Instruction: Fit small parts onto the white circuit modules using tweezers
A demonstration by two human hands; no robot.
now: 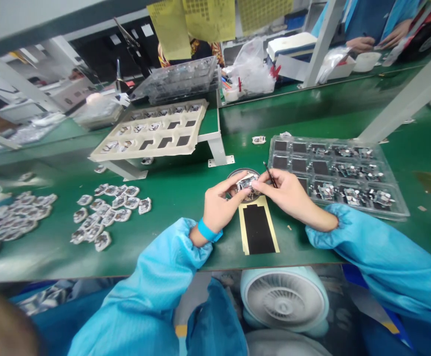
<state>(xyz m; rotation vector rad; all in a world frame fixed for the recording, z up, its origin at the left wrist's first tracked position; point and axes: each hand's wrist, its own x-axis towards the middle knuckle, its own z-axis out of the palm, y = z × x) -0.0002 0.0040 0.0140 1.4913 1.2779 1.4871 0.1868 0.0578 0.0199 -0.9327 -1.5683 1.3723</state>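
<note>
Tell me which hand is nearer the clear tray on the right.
Right. The right hand sits just beside the clear tray, at its left edge; the left hand is farther left, across the part both hold.

2 hands (pixel 220 205) (pixel 287 195), approx. 3 trays (pixel 141 154) (pixel 397 212) (pixel 178 79)

Green workbench (pixel 185 183), white frame posts (pixel 404 99), yellow sheets (pixel 208 20) overhead, fan (pixel 285 296) below.

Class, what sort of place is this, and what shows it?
Probably an electronics assembly line: green workbench, clear tray of small parts, and left hand and right hand gripping a small component.
</note>
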